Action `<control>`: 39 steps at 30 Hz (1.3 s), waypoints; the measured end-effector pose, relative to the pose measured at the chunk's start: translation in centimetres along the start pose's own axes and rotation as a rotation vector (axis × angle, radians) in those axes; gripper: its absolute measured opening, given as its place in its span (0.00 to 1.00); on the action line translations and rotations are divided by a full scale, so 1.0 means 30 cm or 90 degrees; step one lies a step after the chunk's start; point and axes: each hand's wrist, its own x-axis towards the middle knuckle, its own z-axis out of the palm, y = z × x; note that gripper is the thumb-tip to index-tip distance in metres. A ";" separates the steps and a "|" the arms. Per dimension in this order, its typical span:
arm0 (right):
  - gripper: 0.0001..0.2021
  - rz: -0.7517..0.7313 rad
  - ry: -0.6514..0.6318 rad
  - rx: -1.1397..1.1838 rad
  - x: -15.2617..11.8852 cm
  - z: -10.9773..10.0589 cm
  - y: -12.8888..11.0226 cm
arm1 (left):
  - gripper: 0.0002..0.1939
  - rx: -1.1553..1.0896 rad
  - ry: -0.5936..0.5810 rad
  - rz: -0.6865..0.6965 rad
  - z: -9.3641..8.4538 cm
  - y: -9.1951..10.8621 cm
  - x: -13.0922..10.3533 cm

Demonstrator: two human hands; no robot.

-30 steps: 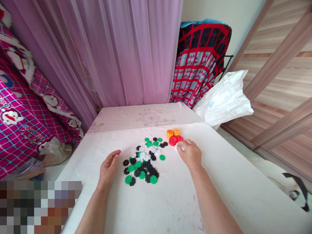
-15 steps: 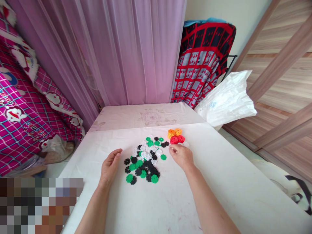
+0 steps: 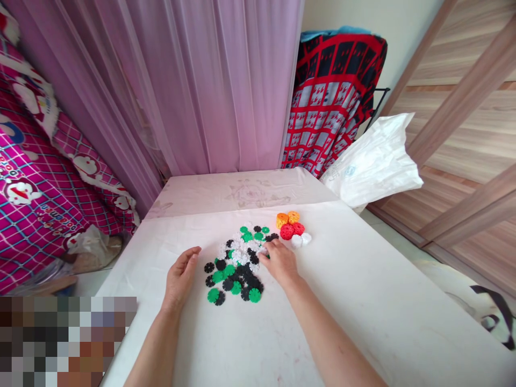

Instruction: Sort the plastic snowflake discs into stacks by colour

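White discs [image 3: 238,257]: mid-pile [image 3: 229,270], toward 12 o'clock.
Right hand [image 3: 281,262]: 3 o'clock edge, fingertips closing view; grip can't be told.
Left hand [image 3: 180,277]: 9 o'clock, loosely open, empty.
Black discs [image 3: 246,275]: pinch white rims lightly, sparing these.

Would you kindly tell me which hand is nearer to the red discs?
Right. The right hand is just below the red discs in the picture, by the right edge of the mixed pile; the left hand is farther away, left of that pile.

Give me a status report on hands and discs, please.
Right hand at mixed disc pile, grip unclear, partly blocking view. Left hand left of pile, no disc visible. Red stacks apart, to the right.
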 end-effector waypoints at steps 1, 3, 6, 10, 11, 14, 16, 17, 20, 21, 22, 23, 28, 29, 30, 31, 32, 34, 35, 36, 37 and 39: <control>0.12 -0.002 0.004 -0.006 0.000 -0.001 0.002 | 0.25 -0.001 -0.001 0.002 -0.001 0.000 0.000; 0.11 0.002 0.019 -0.012 0.001 -0.012 0.019 | 0.25 -0.004 0.000 0.006 -0.001 -0.002 0.000; 0.11 0.044 0.077 -0.013 0.005 -0.054 0.082 | 0.26 -0.001 0.005 0.003 -0.001 -0.007 0.002; 0.12 0.132 0.146 -0.025 0.009 -0.118 0.190 | 0.26 -0.005 0.006 0.000 0.000 -0.017 0.008; 0.12 0.144 0.146 -0.027 0.010 -0.128 0.211 | 0.26 -0.007 0.007 0.001 0.000 -0.020 0.009; 0.12 0.157 0.140 -0.031 0.012 -0.134 0.250 | 0.26 -0.011 0.008 0.003 -0.001 -0.024 0.010; 0.12 0.155 0.147 -0.033 0.014 -0.128 0.259 | 0.25 -0.010 0.006 0.002 -0.002 -0.024 0.010; 0.12 0.153 0.152 -0.034 0.015 -0.124 0.261 | 0.25 -0.008 0.005 0.001 -0.002 -0.023 0.009; 0.12 0.153 0.154 -0.038 0.017 -0.116 0.261 | 0.25 0.000 0.004 0.002 -0.003 -0.018 0.008; 0.13 0.155 0.150 -0.039 0.017 -0.116 0.260 | 0.25 0.002 0.003 0.003 -0.002 -0.017 0.008; 0.13 0.157 0.146 -0.040 0.018 -0.115 0.259 | 0.26 0.003 0.003 0.004 -0.002 -0.016 0.008; 0.13 0.160 0.142 -0.041 0.017 -0.115 0.258 | 0.26 0.003 0.003 0.006 -0.002 -0.015 0.008; 0.16 0.174 0.146 -0.039 0.017 -0.115 0.258 | 0.26 0.003 0.007 0.003 0.000 -0.012 0.008; 0.16 0.174 0.150 -0.036 0.017 -0.117 0.258 | 0.26 0.000 0.009 0.001 0.001 -0.011 0.007; 0.15 0.171 0.155 -0.031 0.016 -0.119 0.256 | 0.25 -0.002 0.009 0.000 0.001 -0.010 0.006; 0.14 0.167 0.160 -0.026 0.016 -0.122 0.253 | 0.25 -0.004 0.010 0.001 0.001 -0.008 0.005; 0.13 0.161 0.165 -0.022 0.015 -0.125 0.246 | 0.25 -0.004 0.009 0.001 0.001 -0.007 0.004; 0.11 0.144 0.166 -0.018 0.010 -0.128 0.218 | 0.25 -0.003 0.010 0.003 0.001 -0.005 0.003; 0.11 0.133 0.155 -0.016 0.007 -0.127 0.197 | 0.24 -0.001 0.011 0.006 0.001 -0.005 0.003; 0.11 0.119 0.137 -0.012 0.002 -0.123 0.170 | 0.24 0.002 0.010 0.008 0.001 -0.005 0.003; 0.11 0.101 0.110 -0.008 -0.005 -0.115 0.140 | 0.24 0.005 0.009 0.010 0.001 -0.006 0.004; 0.11 0.050 0.046 0.006 -0.018 -0.090 0.077 | 0.24 0.007 0.007 0.012 0.000 -0.009 0.006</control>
